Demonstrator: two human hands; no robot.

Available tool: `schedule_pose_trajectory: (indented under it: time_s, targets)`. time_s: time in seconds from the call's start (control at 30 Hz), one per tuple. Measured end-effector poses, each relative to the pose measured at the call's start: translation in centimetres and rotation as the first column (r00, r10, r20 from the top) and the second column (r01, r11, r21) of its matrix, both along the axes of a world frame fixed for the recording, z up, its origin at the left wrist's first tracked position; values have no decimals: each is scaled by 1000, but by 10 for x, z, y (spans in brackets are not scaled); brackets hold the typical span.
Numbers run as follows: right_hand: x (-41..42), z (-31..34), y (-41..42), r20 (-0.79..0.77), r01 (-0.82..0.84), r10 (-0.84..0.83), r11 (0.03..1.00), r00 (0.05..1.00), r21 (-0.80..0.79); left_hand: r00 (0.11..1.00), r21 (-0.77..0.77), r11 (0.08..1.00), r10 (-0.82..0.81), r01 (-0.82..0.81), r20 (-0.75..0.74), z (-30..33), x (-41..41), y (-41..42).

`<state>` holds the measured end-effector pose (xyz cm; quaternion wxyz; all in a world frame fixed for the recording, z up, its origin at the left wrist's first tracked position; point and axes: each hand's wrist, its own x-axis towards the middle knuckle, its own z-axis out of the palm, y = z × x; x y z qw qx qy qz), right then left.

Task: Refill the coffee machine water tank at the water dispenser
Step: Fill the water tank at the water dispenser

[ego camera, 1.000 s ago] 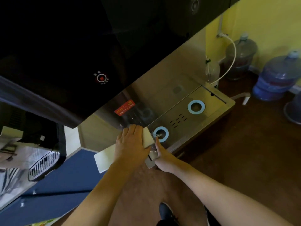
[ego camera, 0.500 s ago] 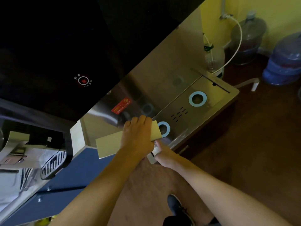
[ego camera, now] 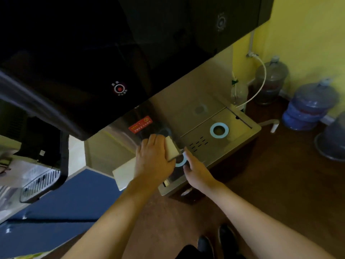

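The single head view looked steeply down, close over both hands, the dispenser tray just beyond them.

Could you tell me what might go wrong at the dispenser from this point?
1. The left hand covers much of the tank, hiding its fill level, so it might overflow onto the steel tray.
2. The right hand rests near the blue ring; with the red warning label above, a splash could scald.
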<state>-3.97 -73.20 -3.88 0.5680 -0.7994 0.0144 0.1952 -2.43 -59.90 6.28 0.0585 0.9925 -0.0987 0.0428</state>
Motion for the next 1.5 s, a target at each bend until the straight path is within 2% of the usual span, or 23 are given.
schedule_pose_trajectory:
  time_s: [0.07, 0.17, 0.27, 0.37, 0.5, 0.6, 0.67, 0.8, 0.9, 1.07, 1.3, 1.5]
  targets:
    - [3, 19, -18, 151, -2, 26, 988, 988, -156, 998, -218, 975, 48, -39, 37, 2, -4, 0]
    - [8, 49, -44, 187, -34, 102, 942, 977, -334, 992, -463, 882, 121, -91, 34, 2, -3, -5]
    - [19, 73, -70, 218, -6, 117, 891, 969, -455, 983, -658, 741, 183, -136, 4, 2, 1, -24]
    - [29, 91, -92, 285, 30, 163, 822, 945, -569, 979, -780, 607, 203, -149, -28, 0, -1, -47]
    - [43, 99, -124, 349, 40, 272, 735, 897, -677, 973, -844, 518, 229, -141, -22, -5, 2, -72]
    - [58, 103, -154, 375, -12, 377, 718, 847, -696, 965, -873, 464, 261, -152, -29, -14, 7, -90]
    - [67, 113, -174, 440, 4, 391, 744, 808, -669, 958, -914, 380, 284, -142, -31, -15, 9, -102]
    - [92, 145, -203, 692, 196, 272, 834, 668, -516, 942, -962, 241, 332, -129, -43, -13, 13, -121]
    - [114, 165, -211, 797, 294, 282, 822, 534, -488, 933, -983, 161, 358, -93, -30, -4, 21, -130]
    - [135, 180, -205, 800, 379, 381, 731, 463, -567, 928, -988, 150, 370, -18, 40, 6, 32, -134]
    - [141, 181, -198, 794, 375, 402, 722, 455, -581, 924, -988, 156, 375, 22, 79, 15, 37, -137]
    - [144, 176, -199, 758, 403, 458, 653, 464, -642, 924, -989, 143, 376, 21, 74, 18, 38, -137]
